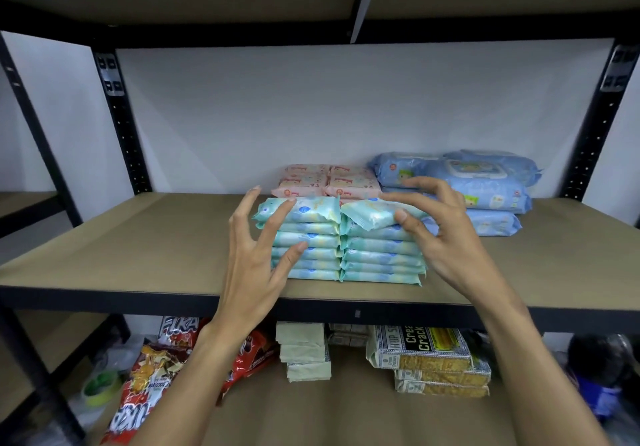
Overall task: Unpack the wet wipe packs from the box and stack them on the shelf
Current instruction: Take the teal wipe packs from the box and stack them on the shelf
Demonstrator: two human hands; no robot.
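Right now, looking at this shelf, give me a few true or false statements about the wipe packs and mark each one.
1. Two mint stacks stand side by side on the shelf. True.
2. The pink packs sit in front of them. False: they sit behind.
3. The blue packs lie right of the pink packs. True.
4. The right stack's top pack lies flat. False: it is tilted.

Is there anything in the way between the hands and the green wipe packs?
No, nothing visible is. Both hands are right at the two stacks: the left hand by the left stack, the right hand over the right stack. The pink packs and blue packs sit behind.
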